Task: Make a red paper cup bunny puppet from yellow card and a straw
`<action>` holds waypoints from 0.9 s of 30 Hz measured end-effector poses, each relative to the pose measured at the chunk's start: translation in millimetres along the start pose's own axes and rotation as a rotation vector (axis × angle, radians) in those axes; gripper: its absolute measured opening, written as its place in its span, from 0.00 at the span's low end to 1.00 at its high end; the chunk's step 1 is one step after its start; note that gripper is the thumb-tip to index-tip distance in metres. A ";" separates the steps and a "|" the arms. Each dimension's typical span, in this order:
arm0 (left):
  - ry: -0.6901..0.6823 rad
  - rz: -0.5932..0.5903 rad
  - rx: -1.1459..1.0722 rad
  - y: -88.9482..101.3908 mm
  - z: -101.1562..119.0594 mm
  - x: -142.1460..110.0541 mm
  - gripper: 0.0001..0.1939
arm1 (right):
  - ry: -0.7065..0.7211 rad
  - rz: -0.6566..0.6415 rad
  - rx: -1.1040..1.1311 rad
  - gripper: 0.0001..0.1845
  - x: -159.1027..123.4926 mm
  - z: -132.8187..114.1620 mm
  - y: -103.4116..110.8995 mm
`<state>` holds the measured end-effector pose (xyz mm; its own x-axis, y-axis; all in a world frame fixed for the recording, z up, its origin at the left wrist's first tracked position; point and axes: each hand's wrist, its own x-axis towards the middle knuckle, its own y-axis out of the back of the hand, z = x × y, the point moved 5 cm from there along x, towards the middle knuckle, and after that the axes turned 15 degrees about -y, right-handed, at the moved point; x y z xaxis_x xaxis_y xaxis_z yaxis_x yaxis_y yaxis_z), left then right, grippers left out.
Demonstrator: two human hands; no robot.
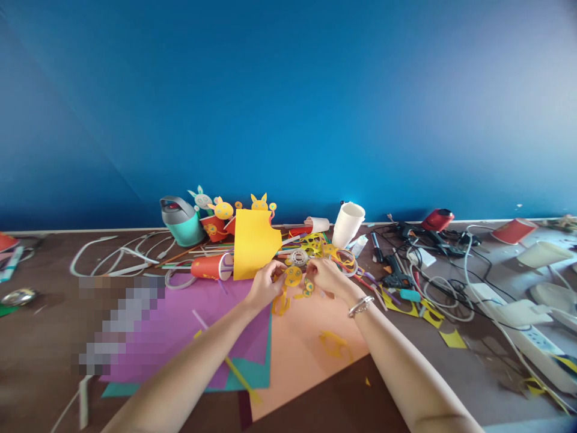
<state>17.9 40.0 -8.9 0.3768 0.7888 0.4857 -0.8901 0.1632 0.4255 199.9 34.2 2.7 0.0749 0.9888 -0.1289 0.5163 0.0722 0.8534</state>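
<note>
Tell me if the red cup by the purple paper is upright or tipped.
Tipped: the red cup lies on its side, mouth toward the yellow sheet.

legible text: none | labels, brands, numbers: none readable | signs: none readable

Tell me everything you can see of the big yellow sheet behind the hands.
The yellow sheet is plain, bright and matte, and looks like card or thick paper. Its left edge is straight; its right side is irregular, with a curved notch near the top. It appears propped upright, partly hiding an eared yellow figure. The mouth of a tipped orange cup meets its left edge in view. The left hand is by its lower right; contact is unclear.
</note>
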 end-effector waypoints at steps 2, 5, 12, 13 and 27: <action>0.000 0.010 -0.001 0.6 0.0 0.3 0.05 | -0.013 -0.054 0.137 0.06 2.2 2.0 0.1; -0.001 0.017 -0.028 0.9 1.5 0.8 0.03 | -0.043 -0.106 0.396 0.02 6.7 5.2 0.9; 0.080 -0.029 -0.194 -4.1 0.5 -1.2 0.05 | -0.026 -0.041 0.735 0.07 9.1 1.3 9.9; 0.075 -0.034 -0.203 -4.7 0.4 -1.3 0.06 | -0.023 -0.033 0.747 0.07 8.6 0.4 10.6; 0.017 -0.055 -0.157 -6.6 3.8 -0.4 0.08 | -0.081 -0.120 0.963 0.08 -2.1 -11.9 -5.3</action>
<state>24.6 36.4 -9.0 0.4231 0.7855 0.4517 -0.8978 0.2963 0.3258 186.9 33.3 4.5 0.0163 0.9673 -0.2531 0.9983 -0.0017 0.0580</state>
